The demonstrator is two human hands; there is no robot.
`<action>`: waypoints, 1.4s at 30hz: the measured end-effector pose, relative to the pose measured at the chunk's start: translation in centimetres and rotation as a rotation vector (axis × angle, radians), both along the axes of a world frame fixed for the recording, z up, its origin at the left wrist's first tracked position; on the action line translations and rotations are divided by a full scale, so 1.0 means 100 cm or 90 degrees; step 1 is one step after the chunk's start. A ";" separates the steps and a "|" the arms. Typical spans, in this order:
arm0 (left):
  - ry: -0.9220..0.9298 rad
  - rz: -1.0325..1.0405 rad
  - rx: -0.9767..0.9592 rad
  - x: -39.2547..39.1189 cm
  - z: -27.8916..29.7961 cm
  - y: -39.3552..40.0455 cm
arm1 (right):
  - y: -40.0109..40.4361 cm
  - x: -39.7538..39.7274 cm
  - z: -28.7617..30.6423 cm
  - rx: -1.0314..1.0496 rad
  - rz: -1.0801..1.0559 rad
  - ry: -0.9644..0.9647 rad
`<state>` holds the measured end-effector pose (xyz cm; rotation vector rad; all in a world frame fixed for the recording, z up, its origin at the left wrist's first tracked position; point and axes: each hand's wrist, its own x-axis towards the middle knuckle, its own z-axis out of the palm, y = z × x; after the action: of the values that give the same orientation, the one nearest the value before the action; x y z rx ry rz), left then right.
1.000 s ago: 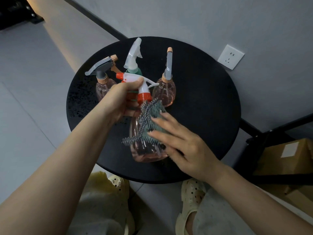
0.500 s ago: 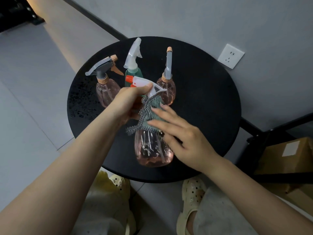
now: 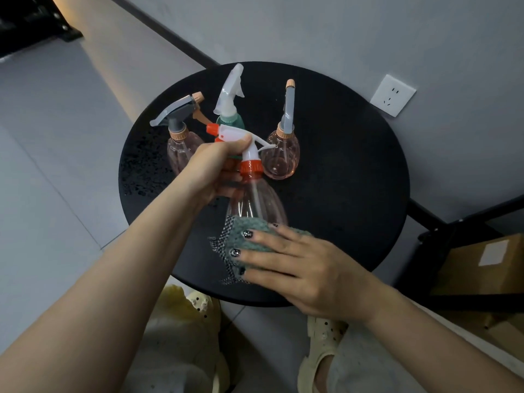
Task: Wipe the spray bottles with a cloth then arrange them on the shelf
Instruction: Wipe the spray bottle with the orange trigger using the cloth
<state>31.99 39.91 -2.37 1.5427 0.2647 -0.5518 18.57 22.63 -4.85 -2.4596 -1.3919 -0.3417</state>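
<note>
My left hand [image 3: 215,168] grips the white trigger head and orange collar of a clear pink spray bottle [image 3: 255,199], held tilted over the round black table [image 3: 354,180]. Against the bottle's lower body my right hand [image 3: 295,265] presses a green-grey cloth [image 3: 243,245], fingers wrapped round it. Behind stand three other bottles: a pink one with a grey trigger [image 3: 181,137], a green one with a white trigger [image 3: 229,109], and a round pink one with a tall grey sprayer [image 3: 283,154].
A white wall socket [image 3: 392,95] sits on the grey wall at the right. A black shelf frame [image 3: 453,222] with a cardboard box [image 3: 482,268] stands at the right. My feet in pale sandals [image 3: 320,350] show below the table edge.
My right hand slid the cloth down from the bottle's neck to its lower body. The orange collar and the upper body are now uncovered.
</note>
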 end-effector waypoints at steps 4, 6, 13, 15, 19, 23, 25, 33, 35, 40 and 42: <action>-0.003 -0.001 0.003 -0.003 0.001 -0.005 | 0.000 0.008 0.007 0.050 -0.053 0.075; -0.004 -0.001 -0.004 -0.003 -0.002 -0.007 | 0.002 0.013 0.009 0.105 -0.108 0.137; 0.019 -0.039 -0.046 -0.004 -0.009 -0.011 | 0.005 0.024 0.010 0.260 -0.214 0.277; 0.013 -0.036 -0.035 -0.002 -0.006 -0.008 | 0.004 0.020 0.008 0.224 -0.175 0.231; 0.002 -0.008 0.012 -0.002 0.000 -0.002 | -0.001 0.009 0.002 0.113 -0.083 0.099; -0.018 0.005 0.012 0.001 0.001 0.002 | -0.002 0.001 -0.005 0.035 -0.010 0.000; -0.020 0.003 0.014 0.000 0.000 0.001 | -0.003 0.003 -0.004 0.030 -0.006 -0.004; -0.006 -0.024 -0.019 -0.006 0.000 -0.012 | 0.007 0.019 0.007 0.274 -0.227 0.272; -0.022 0.007 -0.032 -0.006 0.001 -0.010 | 0.009 0.021 0.011 0.375 -0.292 0.371; -0.041 0.037 -0.057 -0.007 0.013 -0.004 | 0.008 0.023 0.011 0.560 -0.367 0.621; -0.057 0.040 -0.072 -0.008 0.018 -0.002 | 0.006 0.022 0.008 0.626 -0.359 0.755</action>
<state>31.24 39.71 -0.56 1.4398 0.2090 -0.4410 20.76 23.23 -4.02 -1.5658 0.0322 0.2716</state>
